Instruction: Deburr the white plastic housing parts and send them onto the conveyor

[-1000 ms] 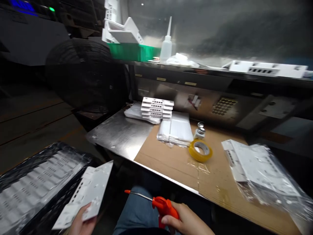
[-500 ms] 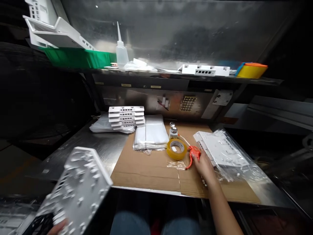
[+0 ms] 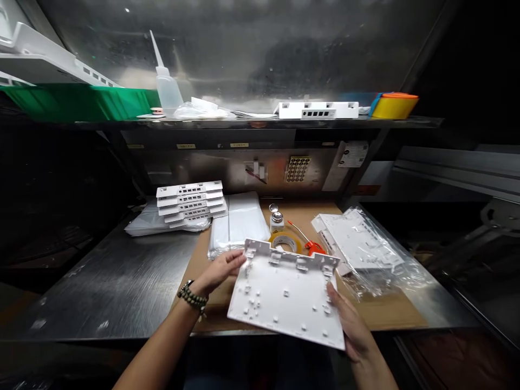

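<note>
Between both hands, above the front edge of the cardboard, is a white plastic housing panel (image 3: pixel 280 303) with its clipped inner side facing up. My left hand (image 3: pixel 221 271) pinches its upper left corner. My right hand (image 3: pixel 351 325) grips its right edge, with the thumb on the top face and the fingers partly hidden beneath. Just behind the panel lie a roll of yellow tape (image 3: pixel 298 246), partly covered by it, and a red air blow gun (image 3: pixel 314 248). A small dispenser bottle (image 3: pixel 277 219) with a raised metal lid stands behind the tape.
Several white housings (image 3: pixel 190 203) are stacked at the left, beside a pile of clear plastic bags (image 3: pixel 239 216). A bagged white panel (image 3: pixel 357 238) lies at the right. The shelf above carries a green bin (image 3: pixel 89 103), a squeeze bottle (image 3: pixel 167 89) and a yellow container (image 3: pixel 395 105).
The panel has come from the lower left to in front of me. My right hand has let go of the air blow gun and taken the panel's right edge. The view has shifted right.
</note>
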Demonstrator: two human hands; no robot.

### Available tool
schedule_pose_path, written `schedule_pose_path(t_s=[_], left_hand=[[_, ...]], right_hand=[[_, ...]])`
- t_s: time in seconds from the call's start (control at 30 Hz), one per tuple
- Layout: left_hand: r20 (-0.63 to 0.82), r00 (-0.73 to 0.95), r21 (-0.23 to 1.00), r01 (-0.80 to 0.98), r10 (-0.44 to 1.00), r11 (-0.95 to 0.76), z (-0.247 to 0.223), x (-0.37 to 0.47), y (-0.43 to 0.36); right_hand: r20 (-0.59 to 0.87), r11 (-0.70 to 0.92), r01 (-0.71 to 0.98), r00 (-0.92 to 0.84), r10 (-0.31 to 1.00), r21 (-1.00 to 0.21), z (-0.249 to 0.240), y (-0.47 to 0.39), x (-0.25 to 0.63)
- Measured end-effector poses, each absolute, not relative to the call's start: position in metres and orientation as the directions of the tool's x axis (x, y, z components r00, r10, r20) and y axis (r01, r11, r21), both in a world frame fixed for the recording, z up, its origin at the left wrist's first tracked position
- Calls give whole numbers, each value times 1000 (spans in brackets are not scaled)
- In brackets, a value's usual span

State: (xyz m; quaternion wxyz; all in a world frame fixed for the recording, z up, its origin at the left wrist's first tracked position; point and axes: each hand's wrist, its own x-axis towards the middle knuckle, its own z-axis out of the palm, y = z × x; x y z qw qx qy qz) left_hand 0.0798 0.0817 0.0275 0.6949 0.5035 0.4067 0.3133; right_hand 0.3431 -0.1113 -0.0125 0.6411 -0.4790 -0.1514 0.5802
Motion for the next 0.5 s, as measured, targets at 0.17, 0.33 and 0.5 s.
schedule_pose_path(t_s=[0.17, 0.33, 0.5], left_hand=[[74, 278, 987, 118, 958, -111, 1, 92, 118], [196, 249, 911, 310, 948, -270, -12, 91, 133], [160, 283, 867, 418, 946, -272, 2, 83, 156]], right_hand=[[-397, 35, -705, 440, 805, -708, -17, -119, 364], [-375, 127, -703, 513, 772, -700, -13, -122, 367], [-405, 187, -747, 531, 744, -637, -14, -123, 367]])
